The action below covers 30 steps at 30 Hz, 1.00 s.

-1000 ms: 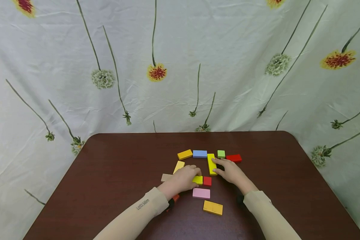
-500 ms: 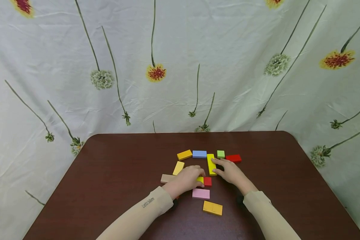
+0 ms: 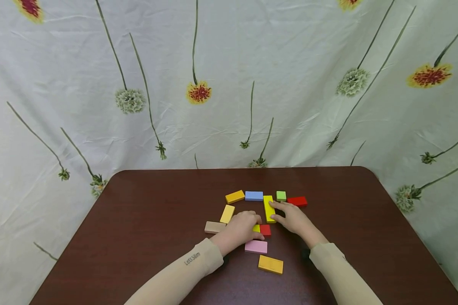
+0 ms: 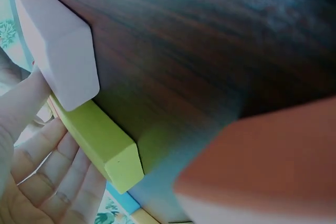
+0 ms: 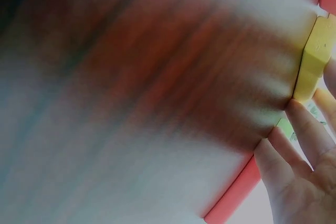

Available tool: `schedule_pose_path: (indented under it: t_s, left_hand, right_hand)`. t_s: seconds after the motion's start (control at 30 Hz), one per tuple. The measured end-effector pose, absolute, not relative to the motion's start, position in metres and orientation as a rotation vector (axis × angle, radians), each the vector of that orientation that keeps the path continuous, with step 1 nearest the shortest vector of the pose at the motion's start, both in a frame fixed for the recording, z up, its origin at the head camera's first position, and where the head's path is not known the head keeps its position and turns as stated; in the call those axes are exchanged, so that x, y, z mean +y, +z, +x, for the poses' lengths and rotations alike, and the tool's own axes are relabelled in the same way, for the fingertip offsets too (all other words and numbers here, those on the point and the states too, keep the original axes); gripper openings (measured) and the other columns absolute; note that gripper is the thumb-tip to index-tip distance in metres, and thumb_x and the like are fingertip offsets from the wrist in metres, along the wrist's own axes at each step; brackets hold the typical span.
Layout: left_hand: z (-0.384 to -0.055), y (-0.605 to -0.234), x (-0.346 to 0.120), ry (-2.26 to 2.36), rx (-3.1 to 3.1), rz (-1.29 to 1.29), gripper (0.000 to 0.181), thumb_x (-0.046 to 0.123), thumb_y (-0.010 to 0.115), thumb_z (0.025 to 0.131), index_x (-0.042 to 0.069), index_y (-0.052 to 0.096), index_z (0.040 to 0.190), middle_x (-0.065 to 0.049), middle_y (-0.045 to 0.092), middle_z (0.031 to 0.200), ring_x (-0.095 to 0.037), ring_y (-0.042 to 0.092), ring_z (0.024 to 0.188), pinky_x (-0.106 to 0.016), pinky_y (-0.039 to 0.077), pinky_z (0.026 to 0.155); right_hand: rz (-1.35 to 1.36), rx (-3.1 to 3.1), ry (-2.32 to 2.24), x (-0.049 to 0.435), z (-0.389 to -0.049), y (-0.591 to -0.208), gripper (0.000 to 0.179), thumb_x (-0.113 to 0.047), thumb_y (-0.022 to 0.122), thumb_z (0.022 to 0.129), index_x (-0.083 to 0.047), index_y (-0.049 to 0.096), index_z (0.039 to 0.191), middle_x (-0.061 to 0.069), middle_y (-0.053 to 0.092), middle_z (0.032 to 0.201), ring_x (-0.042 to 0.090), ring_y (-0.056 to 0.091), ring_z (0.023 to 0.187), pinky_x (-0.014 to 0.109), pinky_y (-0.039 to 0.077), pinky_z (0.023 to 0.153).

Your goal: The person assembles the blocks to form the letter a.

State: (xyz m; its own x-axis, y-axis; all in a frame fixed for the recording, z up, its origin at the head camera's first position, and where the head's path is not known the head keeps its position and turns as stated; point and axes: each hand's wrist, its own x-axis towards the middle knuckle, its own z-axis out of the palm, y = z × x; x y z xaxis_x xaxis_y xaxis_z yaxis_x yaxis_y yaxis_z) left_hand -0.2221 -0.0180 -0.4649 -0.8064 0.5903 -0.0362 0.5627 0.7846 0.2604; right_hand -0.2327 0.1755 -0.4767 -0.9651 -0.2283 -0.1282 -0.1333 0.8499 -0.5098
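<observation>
My left hand (image 3: 241,226) reaches over a yellow-green block (image 3: 256,228), thumb on its near side and fingers along its far side. A small red block (image 3: 265,230) stands against that block's right end. In the left wrist view the thumb lies close to a pale pink block (image 4: 65,45) beside the yellow-green block (image 4: 102,142). My right hand (image 3: 294,217) touches the right side of an upright-lying yellow block (image 3: 269,209) with its thumb and a fingertip, fingers spread. The right wrist view shows its other fingertips down on the table near a red block (image 5: 233,195).
Along the back lie an orange block (image 3: 235,196), a blue block (image 3: 254,196), a green block (image 3: 280,196) and a red block (image 3: 297,201). Cream (image 3: 227,214) and tan (image 3: 214,227) blocks lie left, another orange block (image 3: 271,264) in front. An orange-red block (image 4: 268,166) lies under the left wrist.
My left hand has slid to the right along the yellow-green block, and the small red block has shifted slightly right. My right hand stays at the long yellow block.
</observation>
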Motion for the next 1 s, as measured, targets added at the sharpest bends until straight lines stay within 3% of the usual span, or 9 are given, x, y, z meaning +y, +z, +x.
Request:
schedule_pose_path:
  t_s: [1.0]
  left_hand:
    - [-0.2294, -0.4644, -0.0108, 0.35, 2.859, 0.926, 0.037, 0.036, 0.082, 0.08, 0.01, 0.075, 0.104, -0.002, 0.069, 0.094, -0.013, 0.059, 0.079, -0.024, 0.054, 0.078]
  right_hand:
    - [-0.27, 2.845, -0.751, 0.1752, -0.2324, -0.476, 0.053, -0.024, 0.067, 0.093, -0.012, 0.054, 0.143, 0.022, 0.052, 0.144, 0.043, 0.045, 0.135, 0.061, 0.039, 0.107]
